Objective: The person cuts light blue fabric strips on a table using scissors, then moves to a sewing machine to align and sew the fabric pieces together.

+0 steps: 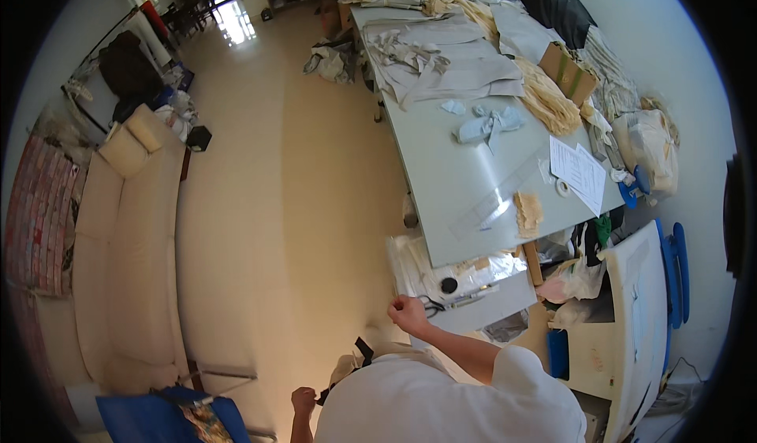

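Note:
My right hand (408, 316) is curled closed over the left end of a pulled-out white drawer (505, 299), beside the black handles of a pair of scissors (432, 307). Whether anything is in its fingers is hidden. A round black object (449, 285) and clear plastic bags (406, 263) lie close by. Down at my left side my left hand (303, 400) is closed, with a small dark piece showing beside its fingers; what it holds, if anything, cannot be made out.
A large table (418, 159) carries grey fabric (449, 57), light blue cloth (490, 124), papers (578, 171), a tape roll (562, 187) and a beige fabric piece (527, 214). At left stand a beige sofa (142, 262) and a blue chair (134, 419). A white cabinet (627, 325) stands at right.

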`<state>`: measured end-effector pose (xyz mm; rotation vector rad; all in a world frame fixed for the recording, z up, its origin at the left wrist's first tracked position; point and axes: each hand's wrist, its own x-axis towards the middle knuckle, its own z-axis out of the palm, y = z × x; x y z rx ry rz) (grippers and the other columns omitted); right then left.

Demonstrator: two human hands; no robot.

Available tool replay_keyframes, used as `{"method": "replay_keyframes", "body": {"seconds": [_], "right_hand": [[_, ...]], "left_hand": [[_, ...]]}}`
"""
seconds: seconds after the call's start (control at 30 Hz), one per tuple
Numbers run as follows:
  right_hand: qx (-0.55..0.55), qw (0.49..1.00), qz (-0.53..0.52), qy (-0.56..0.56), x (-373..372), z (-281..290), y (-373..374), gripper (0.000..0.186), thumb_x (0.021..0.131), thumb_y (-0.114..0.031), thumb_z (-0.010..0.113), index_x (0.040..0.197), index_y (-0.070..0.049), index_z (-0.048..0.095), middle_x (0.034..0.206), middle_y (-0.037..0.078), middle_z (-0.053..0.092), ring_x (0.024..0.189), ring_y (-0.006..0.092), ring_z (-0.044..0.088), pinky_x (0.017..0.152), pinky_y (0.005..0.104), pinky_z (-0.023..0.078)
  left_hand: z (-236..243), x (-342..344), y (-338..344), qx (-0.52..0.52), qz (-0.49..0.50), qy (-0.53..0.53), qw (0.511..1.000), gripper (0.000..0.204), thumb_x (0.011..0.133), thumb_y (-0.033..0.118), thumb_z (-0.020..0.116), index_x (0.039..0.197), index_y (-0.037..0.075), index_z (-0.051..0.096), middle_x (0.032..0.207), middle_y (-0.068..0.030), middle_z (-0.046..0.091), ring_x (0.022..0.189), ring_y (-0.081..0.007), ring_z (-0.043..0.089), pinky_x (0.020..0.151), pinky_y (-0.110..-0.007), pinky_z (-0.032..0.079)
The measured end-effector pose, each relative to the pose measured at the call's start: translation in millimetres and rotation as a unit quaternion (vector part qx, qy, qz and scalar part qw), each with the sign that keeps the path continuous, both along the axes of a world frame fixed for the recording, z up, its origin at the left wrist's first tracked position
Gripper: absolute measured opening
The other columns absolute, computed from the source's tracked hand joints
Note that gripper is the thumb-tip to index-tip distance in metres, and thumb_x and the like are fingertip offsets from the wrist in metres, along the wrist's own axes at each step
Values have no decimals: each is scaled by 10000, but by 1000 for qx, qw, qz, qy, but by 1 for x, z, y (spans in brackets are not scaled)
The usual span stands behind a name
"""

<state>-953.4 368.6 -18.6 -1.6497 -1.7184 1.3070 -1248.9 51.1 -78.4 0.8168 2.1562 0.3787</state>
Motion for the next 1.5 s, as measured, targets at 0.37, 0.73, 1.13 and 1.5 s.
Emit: {"method": "replay_keyframes", "body": {"seconds": [0.37, 0.73, 1.13, 1.5], "right_hand": [[-89, 976, -189, 65, -102, 20, 147, 160, 838, -119, 606, 819, 32, 657, 685, 75, 664, 554, 132, 635, 519, 289, 519], [-87, 903, -399, 134, -139, 31, 295, 200, 866, -175, 631, 814, 17, 658, 656, 67, 651, 542, 125, 628, 514, 280, 500], [-96, 822, -481, 288, -100, 96, 547, 200, 926, -194, 647, 849, -9, 635, 685, 25, 624, 552, 82, 558, 509, 240, 460], [-94, 654, -733, 161, -85, 56, 609, 206, 943, -206, 641, 863, -16, 632, 639, 14, 592, 518, 88, 548, 482, 237, 442]], "left_hand": [[-51, -200, 221, 109, -158, 72, 979, 193, 776, 185, 593, 676, 25, 633, 606, -178, 589, 511, -297, 560, 549, -408, 461], [2, -240, 634, 117, -256, -57, 958, 143, 861, 136, 634, 868, 3, 687, 702, -119, 682, 610, -200, 668, 605, -331, 534], [139, 28, 1030, 244, -495, -159, 818, 166, 913, 149, 625, 960, -2, 676, 743, -127, 666, 635, -163, 602, 616, -321, 488], [115, 269, 1331, 366, -583, -123, 714, 144, 816, 107, 628, 903, 2, 675, 832, -200, 644, 817, -397, 613, 739, -456, 490]]}}
